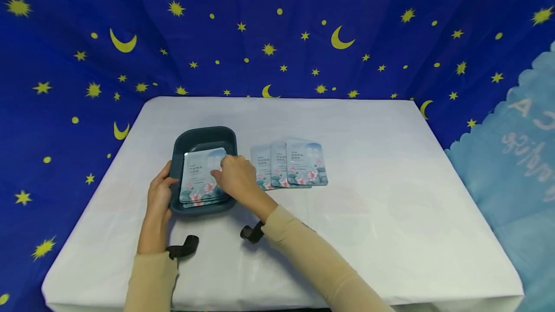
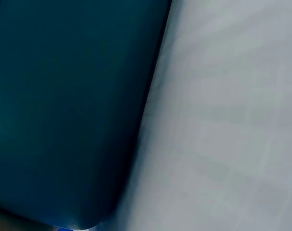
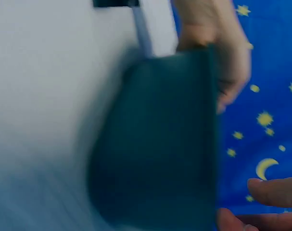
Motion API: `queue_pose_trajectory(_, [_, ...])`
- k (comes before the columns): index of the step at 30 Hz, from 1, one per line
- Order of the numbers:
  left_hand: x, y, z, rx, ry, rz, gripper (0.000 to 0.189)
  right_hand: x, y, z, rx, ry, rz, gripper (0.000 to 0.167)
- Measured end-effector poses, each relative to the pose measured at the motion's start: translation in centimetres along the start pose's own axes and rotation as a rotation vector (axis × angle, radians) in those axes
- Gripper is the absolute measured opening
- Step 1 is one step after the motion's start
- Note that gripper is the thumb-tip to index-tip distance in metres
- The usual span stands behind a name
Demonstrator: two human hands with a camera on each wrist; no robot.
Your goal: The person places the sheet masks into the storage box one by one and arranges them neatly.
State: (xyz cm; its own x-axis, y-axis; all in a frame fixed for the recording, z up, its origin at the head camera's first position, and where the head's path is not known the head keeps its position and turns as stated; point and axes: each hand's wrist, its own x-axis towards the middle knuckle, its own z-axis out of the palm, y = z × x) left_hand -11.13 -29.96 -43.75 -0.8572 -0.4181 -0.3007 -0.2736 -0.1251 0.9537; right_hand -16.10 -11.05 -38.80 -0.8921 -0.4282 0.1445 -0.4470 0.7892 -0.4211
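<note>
A dark teal plastic basin [image 1: 204, 135] stands at the left of the table with a small stack of flat sachets [image 1: 195, 170] in it, pale blue and printed with pink flowers. My left hand [image 1: 159, 194] grips the basin's left wall, thumb at the rim. Over the right side of the stack lies my right hand [image 1: 236, 177], its fingertips at the top sachet's right edge; whether they pinch it is hidden. Right of the basin, several matching sachets [image 1: 307, 162] overlap in a row. Basin wall [image 2: 73, 106] fills much of the left wrist view; the right wrist view shows its outside [image 3: 160, 139] too.
A white cloth [image 1: 390, 215] covers the table. Blue fabric with yellow stars and moons [image 1: 269, 23] hangs behind and at the sides, and a light blue cloth [image 1: 511, 158] hangs at the right. Black wrist mounts [image 1: 184, 248] sit by both wrists.
</note>
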Motion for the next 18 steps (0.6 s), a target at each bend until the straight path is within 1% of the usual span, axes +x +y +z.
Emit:
queue_pose_trajectory(1, [0.0,0.0,0.0,0.002,0.002,-0.004,0.065,-0.1,0.5,-0.6,-0.002,0.014,-0.002,0.048])
queue_pose_trajectory(3, [0.0,0.1,0.0,-0.001,0.001,-0.007,0.065,-0.3,1.8,-1.8,0.012,0.049,0.018,0.040])
queue_pose_trajectory(5, [0.0,0.1,0.1,-0.009,-0.005,0.000,0.065,-0.5,3.9,-3.1,0.021,0.078,0.075,0.030])
queue_pose_trajectory(7, [0.0,0.1,0.1,-0.005,-0.004,0.009,0.065,-0.8,6.3,-4.3,0.040,0.090,0.152,0.027])
queue_pose_trajectory(10, [0.0,0.1,0.2,0.005,0.005,0.006,0.064,-1.4,10.4,-5.7,0.075,0.062,0.284,0.032])
queue_pose_trajectory(12, [-0.1,-0.1,0.1,0.014,0.011,-0.004,0.064,-2.0,13.2,-6.2,0.084,0.041,0.372,0.034])
queue_pose_trajectory(15, [-0.1,-0.3,0.0,0.011,0.015,-0.008,0.064,-3.0,16.9,-6.6,0.030,0.015,0.495,0.039])
queue_pose_trajectory(18, [-0.1,-0.4,0.1,0.008,0.012,0.008,0.064,-3.9,19.3,-6.4,-0.031,-0.022,0.588,0.047])
